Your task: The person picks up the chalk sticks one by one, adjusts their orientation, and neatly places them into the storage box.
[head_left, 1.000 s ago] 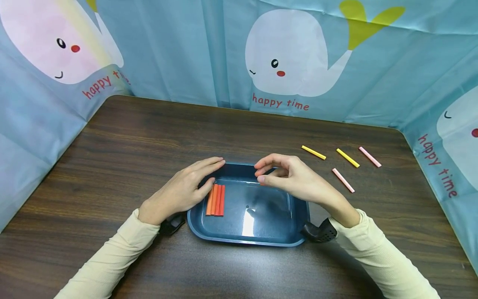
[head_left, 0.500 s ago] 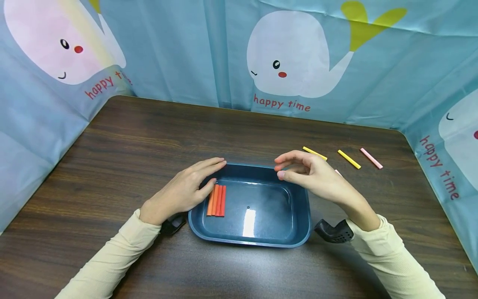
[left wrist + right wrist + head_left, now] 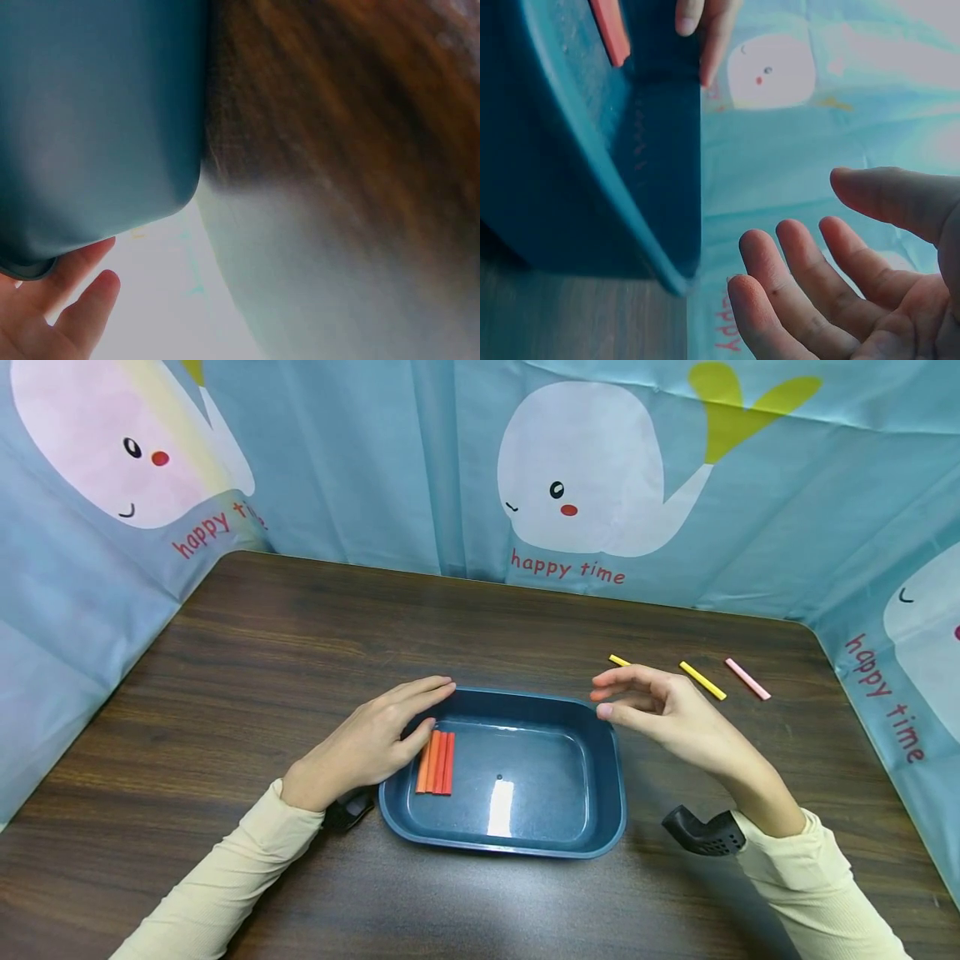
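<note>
A dark blue rectangular tray (image 3: 517, 850) lies on the table in the head view. Several orange and red sticks (image 3: 442, 764) lie side by side at its left end; one red stick (image 3: 611, 31) shows in the right wrist view. My left hand (image 3: 367, 731) holds the tray's far left corner, thumb inside, with fingers (image 3: 79, 266) over the outside of the wall. Over the far right corner, my right hand (image 3: 663, 714) hangs with nothing in it, its fingers (image 3: 799, 300) loosely spread. It partly covers a yellow stick (image 3: 618, 660).
Another yellow stick (image 3: 702, 681) and a pink stick (image 3: 747, 678) lie on the dark wooden table (image 3: 337, 610), beyond my right hand. A light blue curtain (image 3: 375, 468) with printed whales hangs along the table's back and sides.
My right hand has moved right, from over the tray to its far right corner, and now hides the nearer pink stick and part of a yellow one. My left hand stays put.
</note>
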Tool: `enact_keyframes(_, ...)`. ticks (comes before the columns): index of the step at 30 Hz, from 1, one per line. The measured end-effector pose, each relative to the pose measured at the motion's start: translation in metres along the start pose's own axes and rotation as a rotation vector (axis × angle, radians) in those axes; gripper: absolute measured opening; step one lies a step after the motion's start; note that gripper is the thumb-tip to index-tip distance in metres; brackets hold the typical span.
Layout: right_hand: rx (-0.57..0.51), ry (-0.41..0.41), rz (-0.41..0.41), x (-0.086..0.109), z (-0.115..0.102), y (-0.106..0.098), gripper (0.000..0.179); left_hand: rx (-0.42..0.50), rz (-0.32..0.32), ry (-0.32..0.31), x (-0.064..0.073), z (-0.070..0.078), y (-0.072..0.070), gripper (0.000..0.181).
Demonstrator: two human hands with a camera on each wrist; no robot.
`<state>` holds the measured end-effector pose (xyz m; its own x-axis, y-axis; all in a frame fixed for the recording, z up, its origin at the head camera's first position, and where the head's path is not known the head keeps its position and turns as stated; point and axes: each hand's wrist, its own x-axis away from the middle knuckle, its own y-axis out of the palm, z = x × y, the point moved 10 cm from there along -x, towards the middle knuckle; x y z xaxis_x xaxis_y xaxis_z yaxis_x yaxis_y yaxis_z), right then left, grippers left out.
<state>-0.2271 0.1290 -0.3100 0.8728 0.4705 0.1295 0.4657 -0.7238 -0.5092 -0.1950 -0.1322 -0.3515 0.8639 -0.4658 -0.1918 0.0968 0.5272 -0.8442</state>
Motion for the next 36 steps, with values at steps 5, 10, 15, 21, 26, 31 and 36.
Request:
enact_keyframes(5, 0.003, -0.009, 0.030, 0.007, 0.007, -0.010, 0.034, 0.005, -0.001, 0.003, 0.000, 0.000, 0.000, 0.050)
enact_keyframes(10, 0.015, 0.002, 0.067, 0.014, 0.018, -0.020, 0.033, 0.010, 0.000, 0.006, 0.000, 0.000, 0.000, 0.050)
enact_keyframes(15, 0.024, 0.009, 0.097, 0.021, 0.028, -0.029, 0.033, 0.014, 0.002, 0.007, 0.000, -0.001, 0.000, 0.050)
enact_keyframes(21, 0.050, 0.015, 0.137, 0.033, 0.037, -0.044, 0.031, 0.013, -0.001, 0.002, 0.000, -0.001, 0.000, 0.049)
enact_keyframes(26, 0.084, -0.029, 0.183, 0.042, 0.041, -0.060, 0.032, 0.011, 0.003, 0.004, -0.001, 0.000, 0.000, 0.050)
enact_keyframes(31, 0.125, -0.053, 0.221, 0.052, 0.049, -0.071, 0.036, 0.009, 0.017, 0.020, 0.000, 0.002, -0.001, 0.049)
enact_keyframes(36, 0.145, -0.038, 0.244, 0.057, 0.061, -0.078, 0.038, 0.012, 0.005, 0.010, -0.001, 0.001, 0.000, 0.049)
